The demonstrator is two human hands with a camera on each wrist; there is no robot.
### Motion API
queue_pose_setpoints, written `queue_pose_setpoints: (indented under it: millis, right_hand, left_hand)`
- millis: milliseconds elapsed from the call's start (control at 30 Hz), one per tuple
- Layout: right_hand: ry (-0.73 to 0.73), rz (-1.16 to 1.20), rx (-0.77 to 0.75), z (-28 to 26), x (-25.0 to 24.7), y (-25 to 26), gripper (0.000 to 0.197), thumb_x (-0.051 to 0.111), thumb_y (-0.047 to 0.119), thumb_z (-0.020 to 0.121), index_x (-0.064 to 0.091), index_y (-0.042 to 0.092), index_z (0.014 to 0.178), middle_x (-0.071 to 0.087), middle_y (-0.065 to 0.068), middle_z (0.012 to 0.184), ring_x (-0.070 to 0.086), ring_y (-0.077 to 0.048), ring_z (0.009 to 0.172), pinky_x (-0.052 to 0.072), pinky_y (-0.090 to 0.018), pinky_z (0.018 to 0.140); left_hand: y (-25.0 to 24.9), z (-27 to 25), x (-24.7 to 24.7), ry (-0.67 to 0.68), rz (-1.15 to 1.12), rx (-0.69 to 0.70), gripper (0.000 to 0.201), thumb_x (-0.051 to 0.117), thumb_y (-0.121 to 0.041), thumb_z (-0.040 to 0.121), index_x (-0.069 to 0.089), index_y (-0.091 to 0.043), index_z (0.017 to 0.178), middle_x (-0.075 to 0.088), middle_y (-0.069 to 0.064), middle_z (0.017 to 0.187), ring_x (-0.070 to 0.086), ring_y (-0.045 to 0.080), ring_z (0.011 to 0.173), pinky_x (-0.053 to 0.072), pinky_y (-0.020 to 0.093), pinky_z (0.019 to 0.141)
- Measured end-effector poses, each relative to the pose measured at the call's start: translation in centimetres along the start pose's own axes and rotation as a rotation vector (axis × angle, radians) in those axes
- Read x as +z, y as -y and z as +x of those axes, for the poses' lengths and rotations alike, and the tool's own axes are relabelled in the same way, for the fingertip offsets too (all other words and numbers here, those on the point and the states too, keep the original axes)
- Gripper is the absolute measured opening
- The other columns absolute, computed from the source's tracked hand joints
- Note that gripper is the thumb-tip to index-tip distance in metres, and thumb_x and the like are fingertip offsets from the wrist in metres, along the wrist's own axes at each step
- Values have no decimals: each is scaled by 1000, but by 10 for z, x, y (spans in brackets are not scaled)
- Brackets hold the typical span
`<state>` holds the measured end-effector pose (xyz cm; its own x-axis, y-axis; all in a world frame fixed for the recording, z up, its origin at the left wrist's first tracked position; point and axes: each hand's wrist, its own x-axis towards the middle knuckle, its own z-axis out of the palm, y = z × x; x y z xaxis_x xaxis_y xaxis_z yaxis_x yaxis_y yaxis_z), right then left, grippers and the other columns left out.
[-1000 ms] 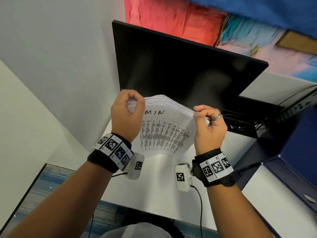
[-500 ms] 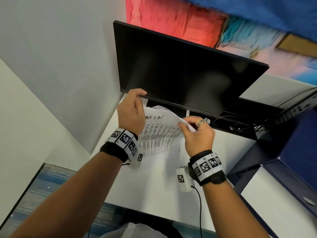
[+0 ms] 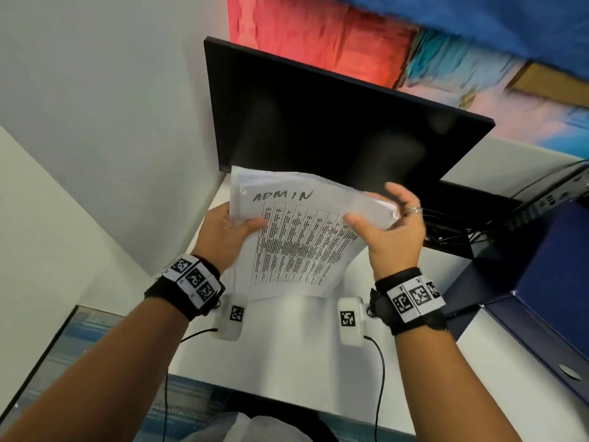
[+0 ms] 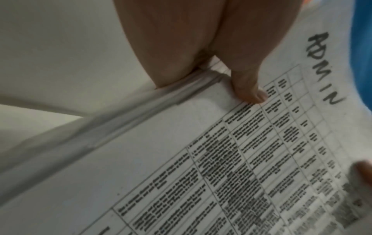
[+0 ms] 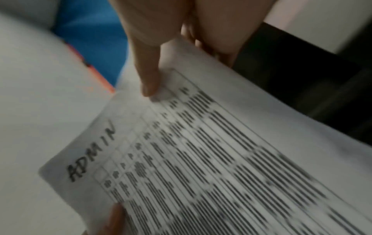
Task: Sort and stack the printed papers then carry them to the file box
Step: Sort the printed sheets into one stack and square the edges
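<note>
A stack of printed papers (image 3: 302,247) with "ADMIN" handwritten above a printed table is held above the white desk (image 3: 287,346), face up and tilted toward me. My left hand (image 3: 229,231) grips its left edge, thumb (image 4: 247,92) on the top sheet (image 4: 221,167). My right hand (image 3: 389,231) holds the right edge, thumb (image 5: 149,79) pressed on the top sheet (image 5: 231,159) and fingers behind it. The sheet edges are slightly uneven at the top right corner. A dark blue box (image 3: 548,298) stands at the right of the desk.
A black monitor (image 3: 334,132) stands just behind the papers, with tangled cables (image 3: 446,231) under its right side. White walls close in on the left. A colourful painting (image 3: 350,36) hangs above the monitor.
Both hands shifted from gripping the top edge of the stack to its left and right sides. The stack came up toward me and now lies flatter, its ADMIN heading fully in view.
</note>
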<state>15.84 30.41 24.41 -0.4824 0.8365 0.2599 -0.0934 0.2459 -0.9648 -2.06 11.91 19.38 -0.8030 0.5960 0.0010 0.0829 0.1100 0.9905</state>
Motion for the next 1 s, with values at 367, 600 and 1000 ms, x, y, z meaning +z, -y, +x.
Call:
queue_pose_setpoints:
  millis: [367, 600, 1000]
  right_hand:
    - [2, 13, 16, -24, 5, 2, 37, 81, -3, 74, 71, 19, 102, 75, 14, 95, 73, -11, 95, 59, -28, 84]
    - [36, -36, 162, -47, 5, -25, 49, 84, 4, 74, 63, 2, 118, 72, -10, 108, 71, -17, 100, 59, -27, 82]
    - [-6, -262, -308, -31, -4, 2, 46, 77, 7, 83, 59, 23, 123, 62, -3, 121, 57, -4, 115, 45, -17, 98]
  left_hand:
    - [-28, -16, 12, -293, 190, 285, 26, 66, -29, 91, 57, -16, 112, 62, -22, 94, 63, -14, 85, 51, 7, 68]
    - [0, -27, 21, -119, 44, 123, 28, 54, -21, 99, 35, -22, 121, 62, -17, 105, 66, -5, 95, 50, 10, 74]
    - [-13, -4, 25, -11, -58, 111, 64, 81, -25, 78, 42, -16, 127, 66, 1, 116, 69, 14, 105, 59, 34, 85]
